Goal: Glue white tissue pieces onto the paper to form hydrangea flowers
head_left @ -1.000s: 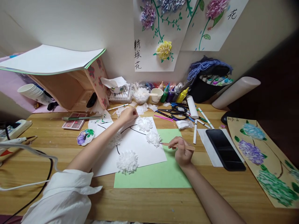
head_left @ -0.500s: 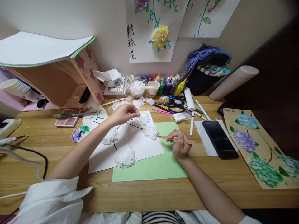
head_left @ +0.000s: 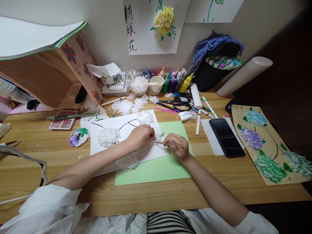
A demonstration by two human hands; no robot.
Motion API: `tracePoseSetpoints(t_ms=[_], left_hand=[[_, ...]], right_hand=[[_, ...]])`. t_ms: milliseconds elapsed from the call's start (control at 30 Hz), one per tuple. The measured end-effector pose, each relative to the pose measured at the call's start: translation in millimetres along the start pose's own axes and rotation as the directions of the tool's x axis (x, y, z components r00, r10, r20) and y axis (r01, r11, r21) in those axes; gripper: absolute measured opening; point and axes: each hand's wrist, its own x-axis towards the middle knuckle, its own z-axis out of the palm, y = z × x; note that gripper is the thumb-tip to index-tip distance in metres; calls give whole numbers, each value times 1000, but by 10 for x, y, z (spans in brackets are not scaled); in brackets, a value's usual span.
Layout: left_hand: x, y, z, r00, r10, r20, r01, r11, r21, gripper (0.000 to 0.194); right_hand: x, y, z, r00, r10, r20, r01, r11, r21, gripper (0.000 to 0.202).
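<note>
My left hand (head_left: 142, 136) is closed in a pinch over the white paper, at the lower edge of a fluffy white paper flower (head_left: 159, 132). A small piece of white tissue paper is between its fingertips, mostly hidden by them. My right hand (head_left: 179, 147) grips a thin wooden stick (head_left: 179, 144), whose darker tip points left and meets the left fingertips. Under both lies a white sheet (head_left: 124, 126) with black branch lines, resting on a green sheet (head_left: 156, 172). Other white flowers are at its left (head_left: 108, 136), its top (head_left: 145, 117) and, partly behind my forearm, its bottom (head_left: 130, 164).
Behind the sheet are loose tissue squares (head_left: 123, 106), a bowl of tissue (head_left: 139, 87), a paper cup (head_left: 157, 85), paint bottles (head_left: 173, 82) and scissors (head_left: 176, 101). A phone (head_left: 226, 137) lies on the right, beside a painted flower picture (head_left: 268, 146). A paint palette (head_left: 79, 137) sits left.
My left hand has come down and toward me with the tissue piece, from above the flowers to the stick's tip. My right hand has shifted slightly left. The view has tilted down.
</note>
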Motion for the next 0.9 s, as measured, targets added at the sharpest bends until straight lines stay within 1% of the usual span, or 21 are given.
tracePoseSetpoints(t_ms=[100, 167, 200, 267, 300, 367, 433, 467, 533, 600, 767, 900], left_hand=[[-4, 20, 26, 999, 4, -33, -1, 997, 78, 14], [-15, 21, 33, 998, 16, -54, -11, 996, 90, 11], [-24, 14, 28, 998, 8, -67, -2, 996, 84, 10], [-43, -22, -9, 995, -63, -82, 69, 995, 69, 11], [-52, -50, -41, 990, -123, -71, 127, 990, 67, 15], [-62, -123, -120, 968, -250, -2, 249, 964, 97, 26], [-56, -201, -197, 931, -352, 101, 333, 928, 166, 33], [-48, -236, -227, 911, -384, 146, 354, 914, 198, 34], [-27, -287, -264, 887, -412, 209, 365, 902, 232, 35], [-4, -310, -273, 882, -404, 243, 352, 907, 233, 35], [36, -286, -271, 873, -396, 284, 327, 908, 260, 34], [55, -262, -288, 864, -402, 301, 325, 904, 277, 34]], right_hand=[[27, 1, 7, 999, -22, 48, 26, 997, -68, 30], [35, 8, 14, 998, -25, 66, 32, 994, -108, 28], [36, 14, 18, 997, -24, 73, 33, 992, -126, 27], [33, 30, 25, 997, -19, 76, 31, 987, -156, 26], [29, 39, 28, 997, -17, 73, 29, 985, -168, 26], [18, 58, 32, 998, -13, 62, 25, 982, -188, 25], [8, 69, 33, 999, -11, 48, 20, 980, -197, 26], [7, 70, 32, 999, -9, 44, 17, 980, -199, 26], [11, 64, 30, 999, -4, 36, 11, 980, -201, 27], [27, 52, 32, 1000, -3, 26, 8, 978, -209, 27], [62, 49, 59, 999, 10, -38, -19, 972, -235, 29], [19, 70, 59, 997, 23, -70, -33, 988, -153, 31]])
